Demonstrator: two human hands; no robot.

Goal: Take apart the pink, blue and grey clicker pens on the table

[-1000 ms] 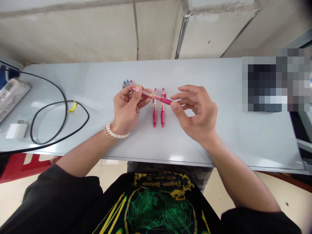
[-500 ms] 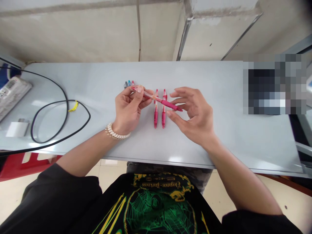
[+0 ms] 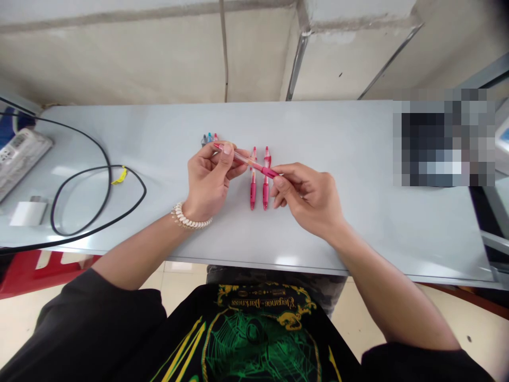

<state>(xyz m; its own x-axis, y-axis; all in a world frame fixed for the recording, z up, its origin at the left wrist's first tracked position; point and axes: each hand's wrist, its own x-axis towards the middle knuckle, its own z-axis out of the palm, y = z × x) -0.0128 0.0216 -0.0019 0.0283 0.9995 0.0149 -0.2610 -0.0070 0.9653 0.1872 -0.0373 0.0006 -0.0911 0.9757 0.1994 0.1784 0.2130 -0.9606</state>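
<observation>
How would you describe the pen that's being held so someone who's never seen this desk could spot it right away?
Start at the grey table and find the two pink pens lying side by side near its middle. Just above them, a third pink pen slants across, with the left hand pinching one end and the right hand pinching the other. It is the only pen off the table and lying crosswise.

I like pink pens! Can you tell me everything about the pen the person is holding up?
The held pen is slim, with a clear plastic-looking barrel and a solid pink grip end. It is held above the grey table, slanting down to the right. The left hand pinches its clear end; the right hand closes its fingertips on the pink end. It crosses over two similar pink pens lying side by side below.
</observation>
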